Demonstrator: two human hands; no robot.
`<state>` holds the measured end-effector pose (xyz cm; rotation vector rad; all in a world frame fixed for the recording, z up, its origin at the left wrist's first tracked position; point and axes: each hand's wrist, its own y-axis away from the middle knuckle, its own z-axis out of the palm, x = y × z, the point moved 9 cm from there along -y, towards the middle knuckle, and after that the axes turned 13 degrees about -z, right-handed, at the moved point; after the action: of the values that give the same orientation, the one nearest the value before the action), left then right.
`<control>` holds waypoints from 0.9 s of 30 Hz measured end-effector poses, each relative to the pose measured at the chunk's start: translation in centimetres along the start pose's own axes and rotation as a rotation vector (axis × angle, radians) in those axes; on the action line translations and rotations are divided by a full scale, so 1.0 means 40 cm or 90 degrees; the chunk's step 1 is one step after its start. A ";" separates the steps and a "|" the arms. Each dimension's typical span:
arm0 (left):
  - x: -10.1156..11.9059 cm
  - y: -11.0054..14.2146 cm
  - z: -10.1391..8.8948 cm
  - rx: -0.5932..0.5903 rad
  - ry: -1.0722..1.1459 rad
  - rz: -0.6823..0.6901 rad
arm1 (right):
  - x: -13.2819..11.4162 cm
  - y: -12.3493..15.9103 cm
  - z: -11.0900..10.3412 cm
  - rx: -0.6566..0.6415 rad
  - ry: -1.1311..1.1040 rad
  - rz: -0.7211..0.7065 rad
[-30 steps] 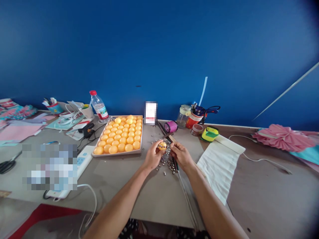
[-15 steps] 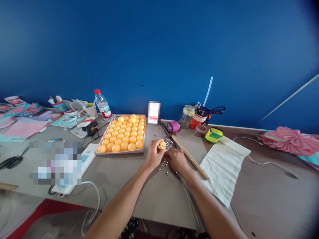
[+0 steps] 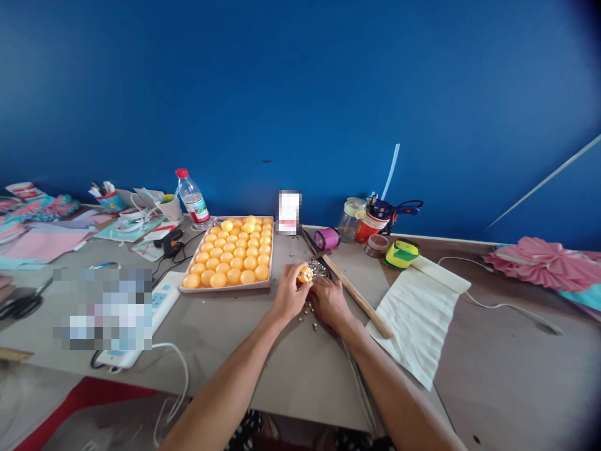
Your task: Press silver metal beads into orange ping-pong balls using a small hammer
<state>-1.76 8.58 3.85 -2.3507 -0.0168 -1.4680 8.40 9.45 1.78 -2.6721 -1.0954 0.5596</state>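
My left hand (image 3: 289,295) is closed around an orange ping-pong ball (image 3: 305,275) that has small shiny silver bits on its surface. Close beside it, my right hand (image 3: 331,302) has its fingers bent and pressed together; what they pinch, if anything, is hidden. Just behind my hands lies a pile of small silver pieces (image 3: 320,268), like beads or tiny bells. A few loose ones are scattered on the table below my fingers. To the left, a shallow box (image 3: 227,289) holds many orange ping-pong balls (image 3: 233,275) in rows, with a few stacked on top.
Wooden sticks (image 3: 361,299) lie right of my hands, beside a white cloth (image 3: 416,319). Behind stand a purple spool (image 3: 327,238), a glass jar (image 3: 351,220) and a red cup (image 3: 370,228). A power strip (image 3: 164,291) and a bottle (image 3: 195,203) are left. Another person's hand (image 3: 5,287) is by the scissors (image 3: 23,305).
Both my hands stay nearly in place; my right fingers have shifted slightly by the ball. Another person's hand has come in at the left edge near the scissors.
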 end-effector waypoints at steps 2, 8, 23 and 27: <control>-0.001 -0.001 0.000 0.001 -0.004 0.001 | 0.013 0.001 -0.009 0.042 -0.012 0.010; -0.002 -0.001 0.000 -0.001 0.000 0.006 | 0.078 0.024 -0.043 0.185 -0.154 0.070; -0.008 0.001 0.009 -0.028 0.013 -0.016 | 0.127 0.043 -0.004 0.243 -0.627 0.302; -0.003 0.002 0.008 -0.026 0.003 -0.010 | 0.115 0.041 0.034 0.251 -0.846 0.339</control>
<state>-1.52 8.60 3.61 -2.3835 -0.0042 -1.4951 11.88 11.58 -1.22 -2.0026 -0.2590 2.4949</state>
